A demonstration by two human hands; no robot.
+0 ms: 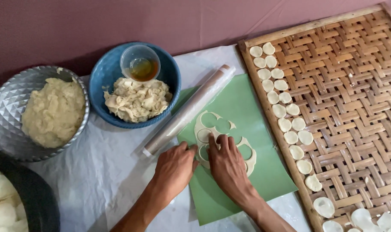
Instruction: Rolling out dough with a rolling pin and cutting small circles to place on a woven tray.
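A: What's the biggest thing in front of you?

B: The woven bamboo drying tray (354,99) on your right, with pale round dough discs (284,111) laid in a line down its left edge and more at the bottom corner. Under everything lies a white plastic sheet (105,172), backed by a mauve cloth wall (118,21).

A: And next in size?

B: The green flexible mat (264,172) in the middle, then the faceted silver metal bowl (6,111) of pale yellow dough at your left, and the blue plastic bowl (107,75) holding ragged dough scraps. A small clear plastic cup (140,63) of amber liquid sits inside the blue bowl at its far rim. A dark round pan (41,202) shows at the lower left corner.

A: Where's the dough you're working?

B: The thin rolled dough sheet (223,137), full of round cut-outs, lies flat on the mat. The plastic-wrapped rolling pin (191,109) rests diagonally just beside it, along the mat's left edge.

A: And your hands?

B: Side by side, nearly touching. Your right hand (227,165) lies palm down with fingers spread on the dough sheet. Your left hand (174,167) is curled loosely at the mat's edge, fingertips at the sheet, gripping nothing I can make out.
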